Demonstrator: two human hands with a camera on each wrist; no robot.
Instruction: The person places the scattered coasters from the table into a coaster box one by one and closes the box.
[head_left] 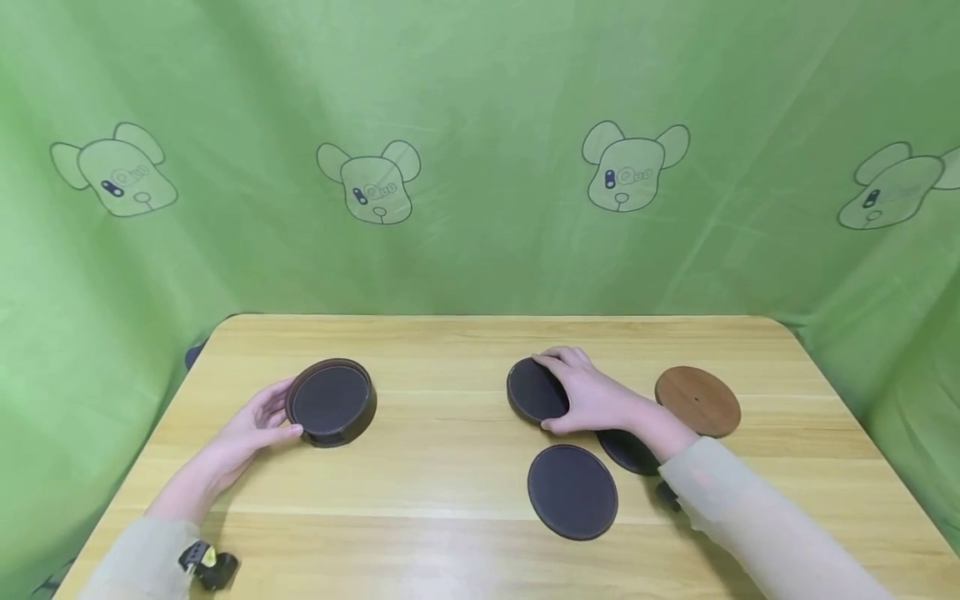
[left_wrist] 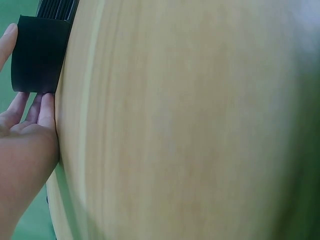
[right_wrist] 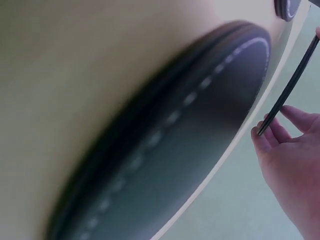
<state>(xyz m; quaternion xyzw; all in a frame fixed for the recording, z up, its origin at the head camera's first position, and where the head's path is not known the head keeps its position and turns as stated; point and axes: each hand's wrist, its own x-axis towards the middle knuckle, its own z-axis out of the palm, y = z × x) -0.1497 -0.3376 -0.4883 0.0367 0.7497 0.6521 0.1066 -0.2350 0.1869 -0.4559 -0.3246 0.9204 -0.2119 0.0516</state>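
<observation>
My left hand (head_left: 258,425) grips a round dark coaster holder (head_left: 366,417) on the left, thumb at its near side and fingers at its outer side. A dark coaster (head_left: 330,398) shows face-up inside it. Several stacked edges (left_wrist: 57,9) appear at the holder's gap in the left wrist view. Right of the table's middle, my right hand (head_left: 592,398) pinches a thin black coaster (head_left: 531,392) by its rim, thumb near and fingers far; the right wrist view shows this coaster (right_wrist: 290,87) edge-on. Its right part is hidden under the hand.
A black stitched coaster (head_left: 572,492) lies below my right hand. Another dark coaster (head_left: 628,452) is partly covered by the right forearm. To the right lies a brown disc (head_left: 697,402) with a small central mark. Green curtains (head_left: 480,250) surround the wooden table (head_left: 442,475).
</observation>
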